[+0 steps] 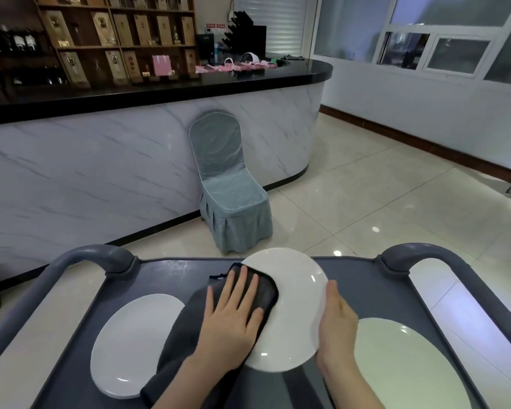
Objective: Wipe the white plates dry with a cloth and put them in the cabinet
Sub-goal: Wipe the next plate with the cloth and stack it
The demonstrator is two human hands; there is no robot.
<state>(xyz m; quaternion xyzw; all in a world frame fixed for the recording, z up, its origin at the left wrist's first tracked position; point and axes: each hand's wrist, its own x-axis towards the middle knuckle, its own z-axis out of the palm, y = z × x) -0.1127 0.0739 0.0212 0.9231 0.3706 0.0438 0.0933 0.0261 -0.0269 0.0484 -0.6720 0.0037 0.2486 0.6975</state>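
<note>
Head view: left hand (233, 314) has its fingers spread flat, pressing dark cloth (174, 343) onto middle plate (295, 314), which sits between both hands over cart tray (165, 276). Right hand (335, 320) grips its right rim, thumb on top. Second plate (133, 343) is left of left hand, third plate (401, 367) right of right hand. Best: firm rim grip, sweep cloth out to the edge, underside too.

There are 3 white plates (136, 343) (295, 308) (401, 370), 1 cloth (180, 335), 2 hands (230, 320) (337, 323), 1 cart (378, 293) and 1 chair (227, 187) (fabric-covered).
</note>
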